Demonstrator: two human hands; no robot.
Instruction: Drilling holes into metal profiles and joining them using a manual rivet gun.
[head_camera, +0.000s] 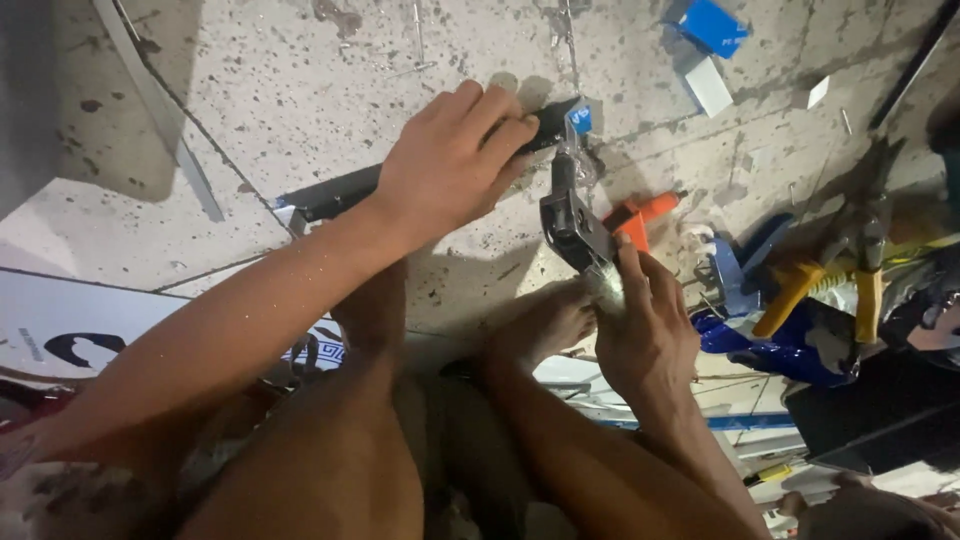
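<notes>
**Dark strip pinned on the concrete floor**

The left hand presses a dark metal strip flat on the floor — fingers curled over it. The right hand grips a grey hand tool, fingers wrapped around its handle — nose at the strip's end.

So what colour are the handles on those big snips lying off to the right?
Yellow. The snips lie on the floor, clearest in the head view.

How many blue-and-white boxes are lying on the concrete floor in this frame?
2. One blue cardboard box lies at the top edge; one white box sits just below it, touching or nearly so. The tool clutter at right may hide others.
</notes>
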